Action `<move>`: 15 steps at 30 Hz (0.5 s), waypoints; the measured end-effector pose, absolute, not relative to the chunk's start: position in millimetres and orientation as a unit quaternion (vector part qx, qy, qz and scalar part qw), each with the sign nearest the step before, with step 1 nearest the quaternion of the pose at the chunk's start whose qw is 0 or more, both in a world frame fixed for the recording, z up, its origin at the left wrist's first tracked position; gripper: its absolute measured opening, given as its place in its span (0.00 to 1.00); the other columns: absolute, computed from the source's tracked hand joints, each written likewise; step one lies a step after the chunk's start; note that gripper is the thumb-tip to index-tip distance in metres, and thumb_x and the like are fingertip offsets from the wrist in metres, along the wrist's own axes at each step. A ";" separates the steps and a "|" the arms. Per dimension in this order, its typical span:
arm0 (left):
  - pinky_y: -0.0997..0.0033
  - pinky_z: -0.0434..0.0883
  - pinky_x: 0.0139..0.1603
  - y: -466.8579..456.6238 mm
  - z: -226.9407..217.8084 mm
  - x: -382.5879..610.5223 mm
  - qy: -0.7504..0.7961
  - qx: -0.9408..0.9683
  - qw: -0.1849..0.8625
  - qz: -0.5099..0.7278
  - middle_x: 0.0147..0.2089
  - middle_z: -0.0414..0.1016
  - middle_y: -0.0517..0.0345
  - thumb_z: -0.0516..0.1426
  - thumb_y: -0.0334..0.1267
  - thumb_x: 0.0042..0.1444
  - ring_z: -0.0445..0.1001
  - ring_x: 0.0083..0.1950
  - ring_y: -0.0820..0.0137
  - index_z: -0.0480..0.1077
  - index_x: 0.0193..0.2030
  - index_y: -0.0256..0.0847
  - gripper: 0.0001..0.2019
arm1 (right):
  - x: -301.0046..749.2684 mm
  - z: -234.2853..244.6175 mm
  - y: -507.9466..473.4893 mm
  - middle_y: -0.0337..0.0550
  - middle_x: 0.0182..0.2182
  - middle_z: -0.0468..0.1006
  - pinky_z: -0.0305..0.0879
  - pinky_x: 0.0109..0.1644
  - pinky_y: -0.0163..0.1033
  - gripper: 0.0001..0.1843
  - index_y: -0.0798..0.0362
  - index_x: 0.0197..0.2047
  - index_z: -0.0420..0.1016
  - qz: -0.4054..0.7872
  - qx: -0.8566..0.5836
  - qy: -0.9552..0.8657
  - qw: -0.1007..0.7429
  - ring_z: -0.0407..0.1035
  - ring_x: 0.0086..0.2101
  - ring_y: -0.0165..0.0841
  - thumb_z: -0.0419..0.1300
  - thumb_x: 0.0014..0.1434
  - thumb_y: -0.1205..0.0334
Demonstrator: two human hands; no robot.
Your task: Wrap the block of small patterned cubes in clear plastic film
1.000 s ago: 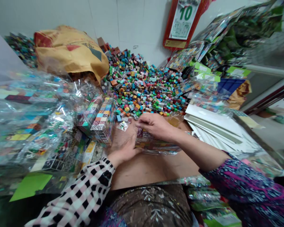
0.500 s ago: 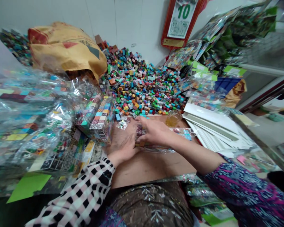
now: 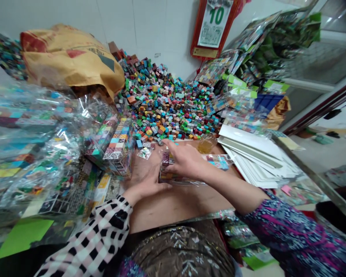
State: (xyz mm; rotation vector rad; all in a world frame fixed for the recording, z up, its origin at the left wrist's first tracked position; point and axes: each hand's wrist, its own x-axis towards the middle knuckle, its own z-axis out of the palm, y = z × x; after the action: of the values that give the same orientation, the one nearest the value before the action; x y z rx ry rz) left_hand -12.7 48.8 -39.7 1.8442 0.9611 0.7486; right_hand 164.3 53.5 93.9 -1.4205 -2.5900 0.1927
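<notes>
My right hand is closed over the left part of a clear plastic bag of small patterned cubes, lying on the brown board. Thumb and fingers press on the packed cubes at the bag's left end. Beside that end, my left hand has its thumb stretched out and its fingers apart, partly blurred. Whether it touches the plastic I cannot make out. A small shiny packet lies just beyond the left fingers. Left of it stands a block built of printed cubes.
A heap of loose coloured cubes rises against the wall. On the left are plastic-wrapped packs and a yellow sack. White cards are stacked on the right, near a clear container with something yellow. A calendar hangs behind.
The whole view has swung slightly to the right. My right hand stays on the bagged cubes; my left hand stays beside their left end, its thumb now showing more clearly.
</notes>
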 end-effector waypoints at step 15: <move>0.66 0.67 0.58 55.9 2.4 -4.3 0.408 0.660 0.423 0.467 0.56 0.74 0.53 0.60 0.49 0.57 0.71 0.56 0.63 0.66 0.58 0.41 0.25 | 203.0 103.3 38.1 0.56 0.49 0.78 0.59 0.55 0.53 0.36 0.60 0.67 0.59 -0.002 -0.460 -0.882 0.103 0.70 0.49 0.49 0.64 0.57 0.65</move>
State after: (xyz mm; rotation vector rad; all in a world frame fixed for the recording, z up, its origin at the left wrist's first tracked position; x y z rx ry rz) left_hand -4.3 55.9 2.4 1.6525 1.0217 1.1691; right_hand 203.0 38.1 103.3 -1.3583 -2.6016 -0.0063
